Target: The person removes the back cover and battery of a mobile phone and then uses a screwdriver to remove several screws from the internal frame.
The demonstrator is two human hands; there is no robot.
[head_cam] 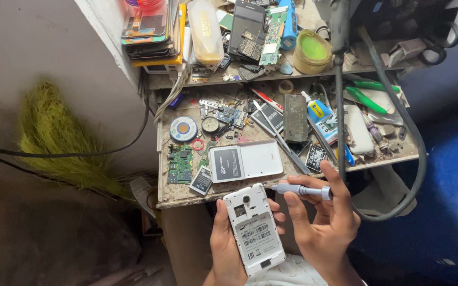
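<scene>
The left hand [223, 246] wraps around a white phone [254, 229] with its back cover off, gripping it from the left edge with the fingertips showing on the right edge. The phone is held back-side up, tilted slightly, with the camera lens near its top end and a white label across the open battery bay. It sits low in the view, just below the front edge of the workbench [186, 198].

The right hand [324, 225] is just beside the phone on its right, closed around a small grey screwdriver [300, 189] — the thumb and fingers pinch the handle, and the index finger rests over its rear cap. The tool lies nearly level, its tip pointing left toward the top right corner of the phone; whether the tip touches the phone I cannot tell. The two hands are close together, with the phone between them.

On the bench just above the phone lies a white back cover [261, 157] beside a dark battery [226, 164]. A green circuit board [180, 164] lies further left, and a round solder wick spool [183, 128] behind it. A thick grey cable [417, 153] loops down on the right — it passes behind the right hand.
</scene>
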